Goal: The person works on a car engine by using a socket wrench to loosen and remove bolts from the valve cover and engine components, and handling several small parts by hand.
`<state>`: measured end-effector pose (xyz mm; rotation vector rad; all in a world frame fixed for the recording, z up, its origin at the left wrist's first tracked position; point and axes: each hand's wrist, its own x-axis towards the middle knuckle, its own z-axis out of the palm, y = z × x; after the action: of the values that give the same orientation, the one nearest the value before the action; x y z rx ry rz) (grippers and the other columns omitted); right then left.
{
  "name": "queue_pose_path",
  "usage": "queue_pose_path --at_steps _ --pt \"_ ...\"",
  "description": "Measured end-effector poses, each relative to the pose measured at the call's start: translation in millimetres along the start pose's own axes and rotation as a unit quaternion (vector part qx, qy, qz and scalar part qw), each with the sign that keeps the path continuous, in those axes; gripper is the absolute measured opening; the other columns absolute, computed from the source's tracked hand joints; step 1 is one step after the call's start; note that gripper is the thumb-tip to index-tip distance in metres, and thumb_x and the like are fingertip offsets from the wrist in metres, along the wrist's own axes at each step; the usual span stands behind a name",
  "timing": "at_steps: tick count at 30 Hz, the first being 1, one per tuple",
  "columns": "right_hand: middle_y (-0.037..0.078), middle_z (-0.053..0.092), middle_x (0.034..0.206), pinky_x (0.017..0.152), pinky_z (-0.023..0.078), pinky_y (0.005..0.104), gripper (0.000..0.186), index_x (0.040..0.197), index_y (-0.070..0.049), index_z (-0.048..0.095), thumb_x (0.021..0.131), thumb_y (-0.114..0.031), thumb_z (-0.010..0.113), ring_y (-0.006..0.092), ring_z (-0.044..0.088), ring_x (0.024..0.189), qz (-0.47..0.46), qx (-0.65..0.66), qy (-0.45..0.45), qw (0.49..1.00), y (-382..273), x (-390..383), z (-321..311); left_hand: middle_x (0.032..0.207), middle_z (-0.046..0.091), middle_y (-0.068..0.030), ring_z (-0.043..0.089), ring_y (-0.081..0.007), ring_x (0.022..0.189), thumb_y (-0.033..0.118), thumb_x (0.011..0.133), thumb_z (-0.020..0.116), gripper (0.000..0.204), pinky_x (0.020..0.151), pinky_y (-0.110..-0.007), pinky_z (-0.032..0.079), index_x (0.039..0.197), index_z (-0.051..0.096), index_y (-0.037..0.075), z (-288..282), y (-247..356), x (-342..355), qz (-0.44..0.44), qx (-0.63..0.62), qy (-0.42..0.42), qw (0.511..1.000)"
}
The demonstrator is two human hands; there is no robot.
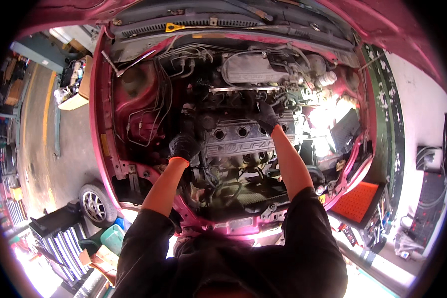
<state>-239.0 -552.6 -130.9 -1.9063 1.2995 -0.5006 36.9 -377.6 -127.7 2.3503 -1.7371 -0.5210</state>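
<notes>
An engine with a dark ribbed valve cover (256, 144), round holes along it, sits in the bay of a red car. My left hand (185, 145), in a dark glove with an orange cuff, is at the cover's left end. Its fingers curl inward, and what they hold, if anything, is hidden. My right hand (268, 116), gloved too, reaches over the cover's back edge. Its fingers close near a small shiny part just in front of a bright metal rail (246, 90); I cannot make out what they grip. Behind the rail lies a grey flat engine housing (256, 68).
A yellow-handled long tool (173, 28) lies along the cowl. Shiny metal tools (134, 64) rest on the left inner fender. The open hood (402, 35) hangs above. Around the car are a wheel (97, 206), a box of parts (77, 84) and an orange-topped tray (355, 201).
</notes>
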Motion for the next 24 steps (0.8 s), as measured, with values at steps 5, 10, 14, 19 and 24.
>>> queue_pose_path --at_steps 5,10,14,19,24 --pt "0.006 0.066 0.088 0.071 0.048 0.0261 0.036 0.103 0.001 0.063 0.073 -0.015 0.075 0.0106 0.057 0.077 0.071 0.137 0.057 0.986 9.3 -21.1 16.1 0.081 0.067 -0.0188 0.064 -0.0389 0.073 0.05 0.085 0.045 0.069 0.066 -0.052 0.051 0.14 0.026 0.012 -15.6 6.6 -10.4 -0.045 0.027 -0.111 0.992" --pt "0.004 0.067 0.09 0.07 0.048 0.0257 0.034 0.102 0.002 0.064 0.073 -0.011 0.075 0.0098 0.058 0.079 0.102 0.148 0.106 0.978 -17.1 -28.7 17.2 0.087 0.067 -0.0188 0.065 -0.0375 0.078 0.048 0.084 0.047 0.067 0.07 -0.05 0.051 0.138 0.034 0.011 -23.1 11.9 -13.0 -0.044 0.033 -0.095 0.994" --pt "0.009 0.069 0.088 0.071 0.05 0.0321 0.037 0.103 -0.004 0.065 0.072 -0.021 0.076 0.0195 0.064 0.078 0.035 0.019 0.164 0.986 8.0 -24.2 31.9 0.088 0.067 -0.0197 0.065 -0.0371 0.08 0.046 0.084 0.048 0.061 0.072 -0.049 0.052 0.134 0.041 0.01 -14.6 2.5 -7.9 -0.007 0.055 -0.158 0.986" --pt "0.018 0.067 0.087 0.072 0.051 0.0427 0.047 0.102 -0.01 0.066 0.071 -0.045 0.071 0.0334 0.065 0.081 0.088 -0.169 0.163 0.968 -3.7 -4.7 30.5 0.087 0.067 -0.0197 0.065 -0.0371 0.081 0.05 0.083 0.048 0.059 0.072 -0.05 0.051 0.127 0.048 0.011 0.5 -1.1 -2.5 -0.05 -0.017 -0.029 0.998" --pt "0.021 0.066 0.086 0.076 0.048 0.0455 0.061 0.109 -0.006 0.062 0.075 -0.057 0.063 0.0376 0.063 0.088 -0.046 -0.202 0.033 0.978 -15.0 0.2 -4.2 0.091 0.067 -0.0194 0.065 -0.0377 0.085 0.045 0.08 0.052 0.055 0.075 -0.048 0.051 0.122 0.053 0.009 -11.5 4.1 -6.0 -0.064 -0.006 -0.07 0.995"
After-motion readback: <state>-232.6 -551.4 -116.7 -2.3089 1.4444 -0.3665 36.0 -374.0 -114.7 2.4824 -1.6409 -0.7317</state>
